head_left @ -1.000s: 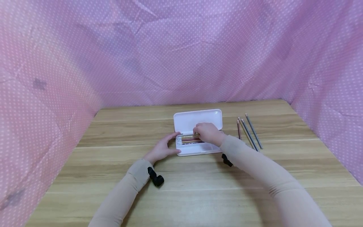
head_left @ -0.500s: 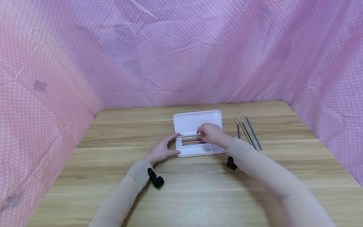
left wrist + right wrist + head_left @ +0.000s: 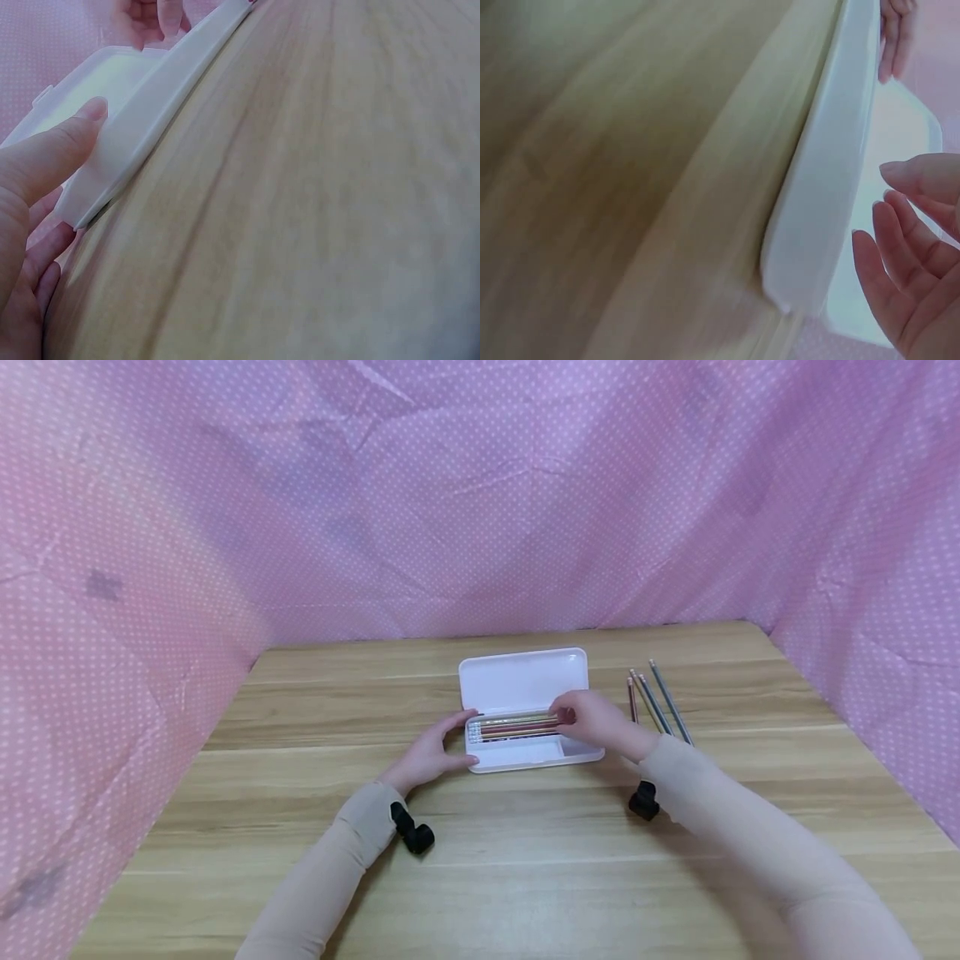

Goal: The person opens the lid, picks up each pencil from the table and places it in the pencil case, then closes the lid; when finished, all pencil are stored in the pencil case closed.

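A white pencil case [image 3: 525, 767] lies on the table with its lid [image 3: 517, 681] raised at the back. Several pencils [image 3: 510, 728], eraser ends to the left, sit side by side in its rear compartment. My left hand [image 3: 422, 762] holds the case's left end, with the thumb [image 3: 75, 142] against the near wall and fingers at the far corner. Over the right part of the pencils is my right hand [image 3: 600, 722], hiding their right ends. The right wrist view shows its fingers [image 3: 900, 262] loosely bent and apart from the thumb, with nothing seen between them.
Right of the case lie several loose pencils: a short reddish one [image 3: 632, 700], a gold one [image 3: 651, 703] and grey-blue ones [image 3: 670, 697]. The right forearm passes close to their near ends. A pink dotted cloth [image 3: 480, 527] hangs behind the wooden table [image 3: 480, 877].
My right hand has slid rightward along the pencils, uncovering more of them and the small front-right compartment. The left hand and the case have stayed put.
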`<state>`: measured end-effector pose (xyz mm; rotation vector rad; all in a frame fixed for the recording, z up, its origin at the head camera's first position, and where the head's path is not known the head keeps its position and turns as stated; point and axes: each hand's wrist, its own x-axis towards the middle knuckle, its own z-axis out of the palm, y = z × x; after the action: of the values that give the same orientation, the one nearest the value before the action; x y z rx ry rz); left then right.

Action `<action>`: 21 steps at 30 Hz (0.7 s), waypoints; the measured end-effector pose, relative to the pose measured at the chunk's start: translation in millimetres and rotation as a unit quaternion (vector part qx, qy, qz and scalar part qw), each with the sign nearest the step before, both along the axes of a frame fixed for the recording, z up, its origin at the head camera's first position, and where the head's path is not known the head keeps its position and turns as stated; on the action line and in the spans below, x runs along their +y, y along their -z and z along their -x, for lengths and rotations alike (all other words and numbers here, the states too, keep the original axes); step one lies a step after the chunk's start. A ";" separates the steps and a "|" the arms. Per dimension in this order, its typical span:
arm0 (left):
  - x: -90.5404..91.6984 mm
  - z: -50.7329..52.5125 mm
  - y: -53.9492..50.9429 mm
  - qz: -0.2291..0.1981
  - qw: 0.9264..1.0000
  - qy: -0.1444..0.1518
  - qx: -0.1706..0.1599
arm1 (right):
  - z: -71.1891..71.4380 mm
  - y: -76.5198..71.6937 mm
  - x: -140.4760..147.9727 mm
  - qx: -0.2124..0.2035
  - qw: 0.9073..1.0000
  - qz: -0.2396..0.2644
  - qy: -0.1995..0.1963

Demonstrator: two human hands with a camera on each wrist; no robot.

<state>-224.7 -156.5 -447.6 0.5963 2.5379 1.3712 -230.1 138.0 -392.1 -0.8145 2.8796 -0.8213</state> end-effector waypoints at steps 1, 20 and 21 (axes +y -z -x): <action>-0.1 0.3 -0.1 0.001 1.000 0.000 0.001 | -0.2 -0.3 3.5 -0.005 1.000 0.001 0.006; -0.4 0.8 -0.1 0.016 1.000 -0.001 0.011 | 4.5 -6.9 62.9 0.019 0.998 0.011 0.061; -0.3 0.8 -0.3 0.016 1.000 0.001 0.013 | 4.7 -8.2 66.2 0.014 0.998 0.011 0.066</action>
<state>-225.5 -156.8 -447.3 0.6135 2.5747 1.3275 -234.8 204.2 -383.9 -0.6482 2.9818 -0.8608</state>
